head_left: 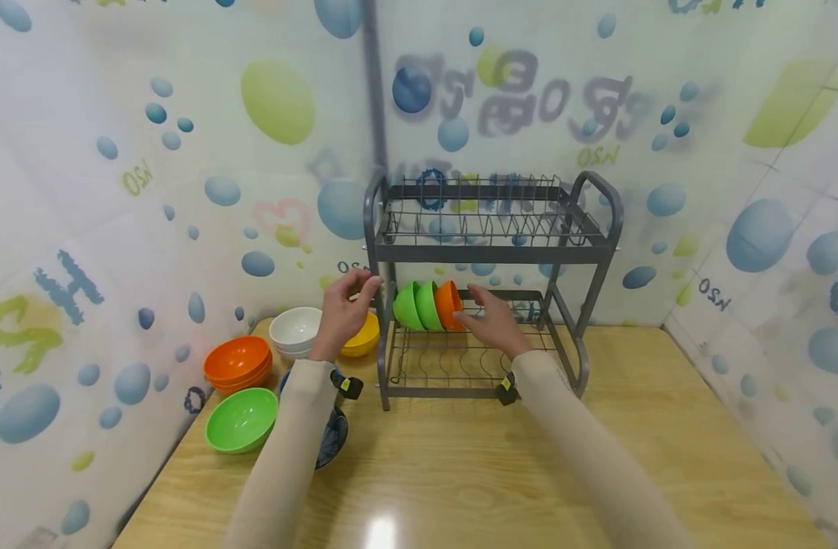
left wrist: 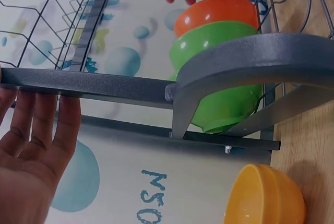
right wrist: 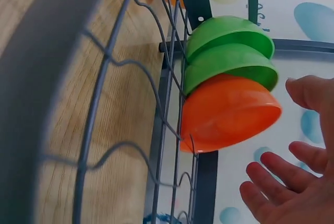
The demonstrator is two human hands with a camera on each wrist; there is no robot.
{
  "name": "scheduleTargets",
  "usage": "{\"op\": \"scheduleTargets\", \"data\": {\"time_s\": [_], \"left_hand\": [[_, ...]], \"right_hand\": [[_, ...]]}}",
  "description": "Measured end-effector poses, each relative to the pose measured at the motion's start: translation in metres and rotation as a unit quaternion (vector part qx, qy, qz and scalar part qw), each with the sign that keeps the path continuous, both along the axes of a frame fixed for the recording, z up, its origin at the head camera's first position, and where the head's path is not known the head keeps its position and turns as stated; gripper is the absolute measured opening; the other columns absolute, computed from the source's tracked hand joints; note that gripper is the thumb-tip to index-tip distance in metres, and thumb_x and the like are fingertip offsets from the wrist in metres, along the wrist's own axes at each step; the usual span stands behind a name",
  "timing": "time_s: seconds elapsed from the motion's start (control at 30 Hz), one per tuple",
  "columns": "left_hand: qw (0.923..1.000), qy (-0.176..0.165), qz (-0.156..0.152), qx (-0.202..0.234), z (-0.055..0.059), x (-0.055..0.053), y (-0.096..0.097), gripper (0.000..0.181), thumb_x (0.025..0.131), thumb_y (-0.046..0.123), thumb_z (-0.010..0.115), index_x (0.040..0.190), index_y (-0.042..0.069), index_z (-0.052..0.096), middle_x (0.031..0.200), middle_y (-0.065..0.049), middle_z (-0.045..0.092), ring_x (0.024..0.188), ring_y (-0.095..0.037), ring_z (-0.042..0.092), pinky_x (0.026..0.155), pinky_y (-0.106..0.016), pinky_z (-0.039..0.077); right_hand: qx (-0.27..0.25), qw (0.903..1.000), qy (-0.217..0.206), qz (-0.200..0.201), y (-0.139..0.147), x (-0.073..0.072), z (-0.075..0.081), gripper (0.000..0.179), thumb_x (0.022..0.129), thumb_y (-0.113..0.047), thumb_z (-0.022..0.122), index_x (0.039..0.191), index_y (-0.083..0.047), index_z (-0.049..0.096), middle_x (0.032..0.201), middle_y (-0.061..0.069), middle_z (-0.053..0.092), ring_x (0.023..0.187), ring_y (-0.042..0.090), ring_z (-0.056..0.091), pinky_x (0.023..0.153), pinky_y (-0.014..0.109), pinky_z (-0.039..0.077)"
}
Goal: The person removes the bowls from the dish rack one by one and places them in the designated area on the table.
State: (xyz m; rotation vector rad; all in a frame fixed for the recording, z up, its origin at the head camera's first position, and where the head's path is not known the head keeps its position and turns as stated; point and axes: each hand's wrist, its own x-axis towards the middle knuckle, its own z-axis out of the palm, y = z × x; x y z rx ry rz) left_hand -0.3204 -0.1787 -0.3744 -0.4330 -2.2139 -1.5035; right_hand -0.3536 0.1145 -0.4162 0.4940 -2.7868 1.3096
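Two green bowls (head_left: 407, 306) and an orange bowl (head_left: 448, 305) stand on edge, side by side, at the left end of the lower tier of a grey two-tier dish rack (head_left: 494, 255). My right hand (head_left: 494, 324) is just right of the orange bowl, fingers spread and holding nothing. In the right wrist view a gap shows between that hand and the orange bowl (right wrist: 229, 112). My left hand (head_left: 346, 309) is by the rack's left side. In the left wrist view its extended fingers (left wrist: 68, 117) are right at a grey bar, with nothing held.
Left of the rack sit stacked orange bowls (head_left: 236, 362), white bowls (head_left: 295, 332), a green bowl (head_left: 242, 419) and yellow bowls (head_left: 361, 339). A dark bowl (head_left: 332, 438) is partly hidden under my left forearm. Patterned walls surround the wooden table (head_left: 528, 473).
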Motion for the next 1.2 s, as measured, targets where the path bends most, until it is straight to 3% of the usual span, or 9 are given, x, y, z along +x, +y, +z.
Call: {"op": "scheduleTargets", "data": {"time_s": [0.13,0.23,0.43,0.67,1.03,1.2], "left_hand": [[0.9998,-0.015,-0.003,-0.013,0.004,0.005,0.006,0.026,0.107,0.021,0.057,0.117,0.000,0.066,0.114,-0.022,0.070,0.105,-0.034,0.068,0.089,-0.032,0.061],[0.9996,-0.023,-0.006,-0.018,0.013,0.015,0.011,0.026,0.107,0.019,0.056,0.116,-0.003,0.065,0.113,-0.025,0.069,0.104,-0.036,0.068,0.091,-0.040,0.062],[0.9999,-0.008,0.000,-0.014,0.023,0.030,0.015,0.024,0.106,0.016,0.056,0.115,-0.005,0.065,0.111,-0.026,0.070,0.102,-0.038,0.068,0.089,-0.037,0.062],[1.0000,-0.004,0.001,-0.006,0.021,0.027,0.016,0.026,0.107,0.017,0.056,0.116,-0.006,0.065,0.111,-0.027,0.070,0.101,-0.040,0.067,0.093,-0.053,0.059],[0.9998,-0.021,0.003,0.004,0.022,0.026,0.013,0.027,0.107,0.021,0.055,0.116,-0.003,0.065,0.115,-0.027,0.069,0.105,-0.041,0.066,0.099,-0.055,0.057],[0.9997,-0.022,0.007,0.005,0.022,0.025,0.013,0.027,0.107,0.021,0.055,0.115,-0.003,0.065,0.113,-0.027,0.068,0.102,-0.041,0.065,0.100,-0.056,0.056]], "right_hand": [[-0.022,0.9994,-0.026,0.004,-0.005,-0.004,-0.002,0.070,0.103,-0.036,0.062,0.160,-0.009,0.032,0.160,0.018,0.042,0.144,0.039,0.045,0.114,0.059,0.043],[-0.024,0.9991,-0.036,0.002,-0.009,-0.008,-0.007,0.063,0.104,-0.033,0.061,0.157,-0.007,0.038,0.153,0.019,0.050,0.139,0.038,0.051,0.111,0.056,0.047],[-0.023,0.9994,-0.024,-0.010,-0.017,-0.018,-0.019,0.046,0.104,-0.029,0.060,0.143,-0.005,0.057,0.138,0.017,0.064,0.124,0.034,0.062,0.104,0.050,0.053],[-0.034,0.9990,-0.008,-0.028,-0.024,-0.025,-0.024,0.034,0.103,-0.024,0.063,0.127,-0.001,0.070,0.126,0.019,0.071,0.113,0.034,0.068,0.096,0.048,0.058],[-0.059,0.9977,-0.005,-0.033,-0.024,-0.027,-0.024,0.032,0.102,-0.023,0.065,0.124,-0.001,0.072,0.124,0.020,0.072,0.109,0.034,0.070,0.092,0.046,0.060],[-0.101,0.9928,-0.045,-0.047,-0.021,-0.027,-0.023,0.031,0.103,-0.024,0.063,0.126,-0.005,0.072,0.125,0.016,0.073,0.109,0.031,0.069,0.091,0.043,0.059]]}}
